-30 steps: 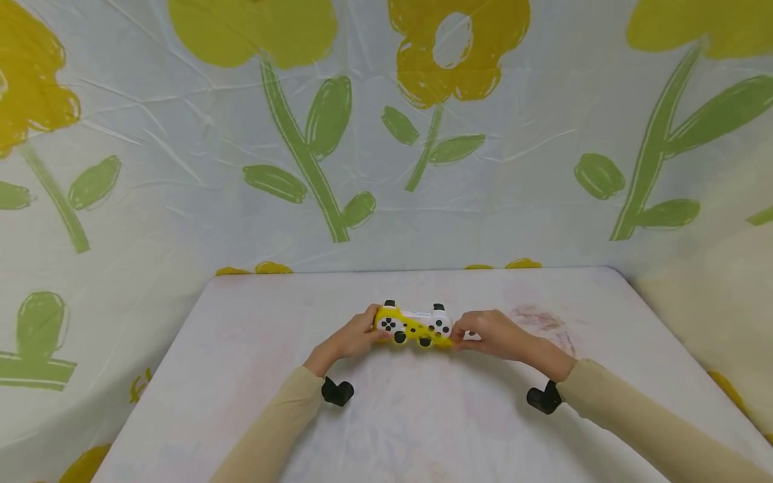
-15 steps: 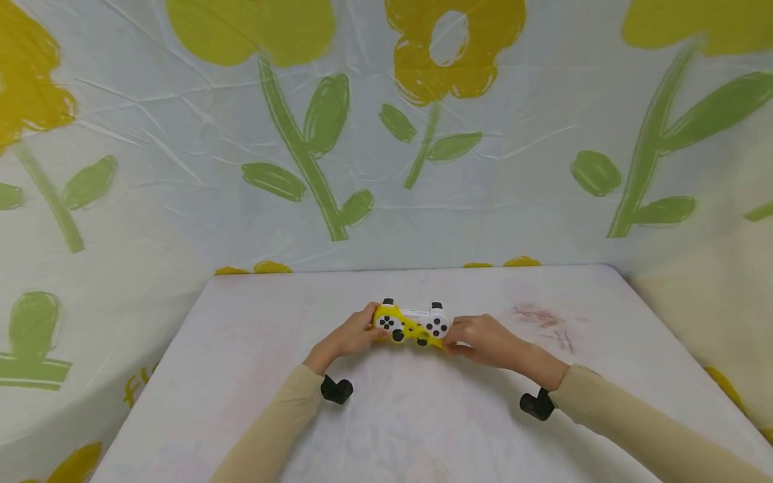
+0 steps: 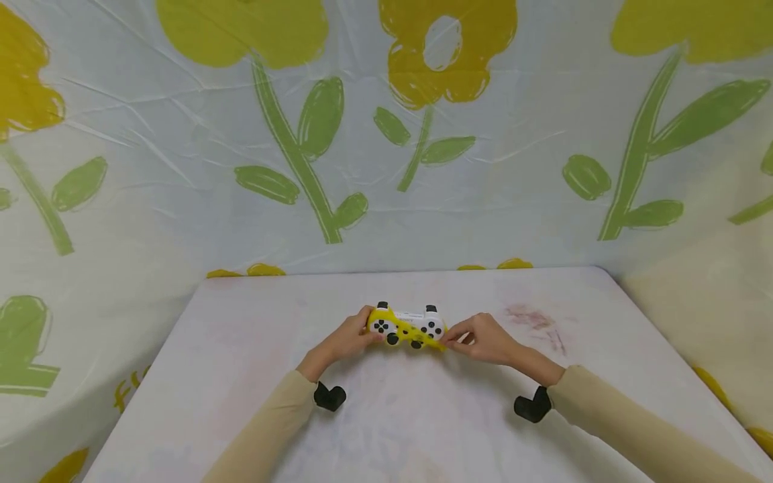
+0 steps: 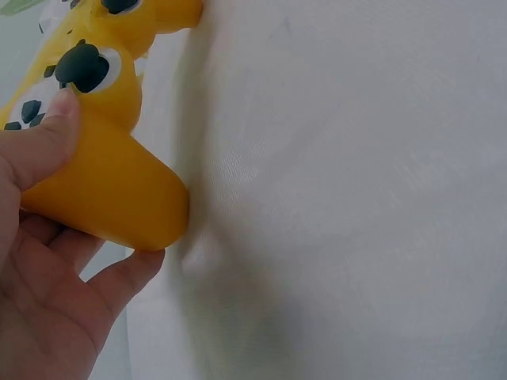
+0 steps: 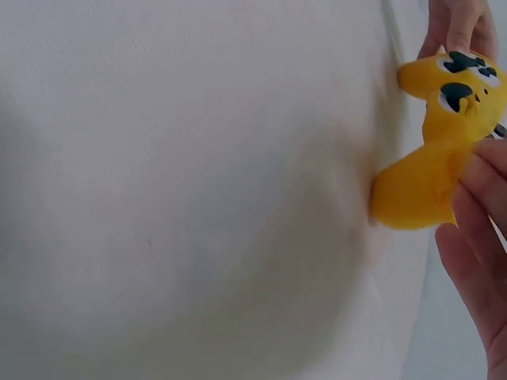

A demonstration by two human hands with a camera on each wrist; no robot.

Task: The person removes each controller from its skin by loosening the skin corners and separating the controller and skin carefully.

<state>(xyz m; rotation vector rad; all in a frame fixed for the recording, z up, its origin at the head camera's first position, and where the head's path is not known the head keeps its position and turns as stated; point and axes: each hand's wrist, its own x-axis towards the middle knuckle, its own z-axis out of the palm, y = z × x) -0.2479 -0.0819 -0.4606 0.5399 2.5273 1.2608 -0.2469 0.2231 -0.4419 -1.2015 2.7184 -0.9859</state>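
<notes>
A white game controller (image 3: 433,326) with black buttons and sticks is held up over the table in the head view, partly covered by a yellow silicone sleeve (image 3: 417,335). The sleeve wraps the left side, while white shell shows at the top middle and around the right-hand buttons. My left hand (image 3: 349,339) grips the left handle, thumb (image 4: 59,119) on top beside the stick and fingers underneath. At the opposite handle, my right hand (image 3: 489,340) pinches the sleeve's edge between thumb and fingertips. In the right wrist view, yellow sleeve (image 5: 416,190) covers the near handle's end.
A pale cloth-covered table (image 3: 386,429) lies beneath both hands, with a reddish smudge (image 3: 534,318) at the right. Behind it hangs a flower-print cloth (image 3: 483,221). Black wrist mounts (image 3: 533,404) stick out below the sleeves of both arms.
The right hand's fingers have shifted along the right handle and now pinch the sleeve's edge with a raised knuckle. The left hand keeps its grip. The head view has shifted slightly.
</notes>
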